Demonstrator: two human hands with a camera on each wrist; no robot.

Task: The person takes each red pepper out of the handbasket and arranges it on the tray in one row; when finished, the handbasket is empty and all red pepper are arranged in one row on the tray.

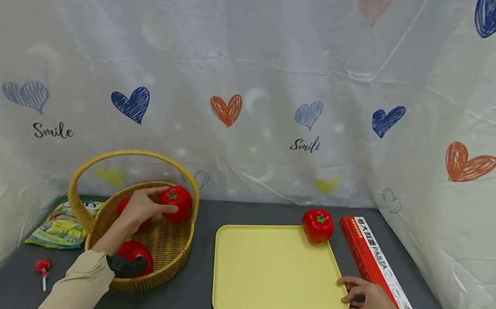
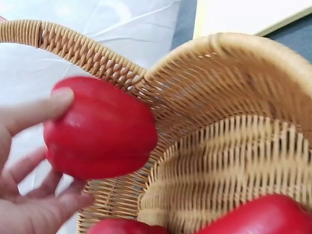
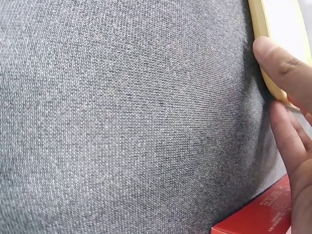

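Note:
A red bell pepper [image 1: 177,204] is gripped by my left hand [image 1: 144,206] over the far right side of the wicker basket [image 1: 180,263]. In the left wrist view, the thumb lies on the upper side of this bell pepper [image 2: 100,129] and the fingers are underneath. Two more red pieces, one [image 1: 136,255] toward the front, lie inside the basket, partly hidden by my arm. At the near right corner of the yellow tray [image 1: 277,274], my right hand [image 1: 366,303] pinches the rim. The right wrist view has its thumb and fingers on either side of that tray corner [image 3: 261,22].
Another red bell pepper [image 1: 317,226] sits at the tray's far right corner. A red pasta box [image 1: 377,263] lies along the right, close to my right hand. Left of the basket are a green-yellow snack bag [image 1: 63,227] and a red lollipop [image 1: 43,269]. Printed cloth hangs behind the table.

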